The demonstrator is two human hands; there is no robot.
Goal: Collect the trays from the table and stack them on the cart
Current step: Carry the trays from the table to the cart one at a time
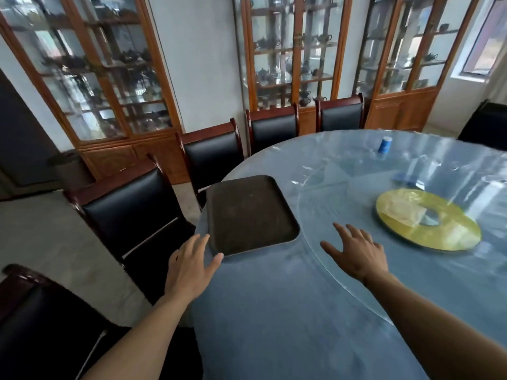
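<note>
Centre of frame: dark brown tray (251,213) lying flat near the left edge of a round desk (288,311) under a blue-grey cover. Left hand (189,266) at the tray's near-left corner, fingers spread, thumb touching the rim. Right hand (356,249) lower right of the tray, splayed above the cover, apart from the tray. At right, yellow disc (428,219); farther back, small blue cup (384,144). Black chairs (137,212) along the left; glass-fronted cabinets (90,67) across the top.
</note>
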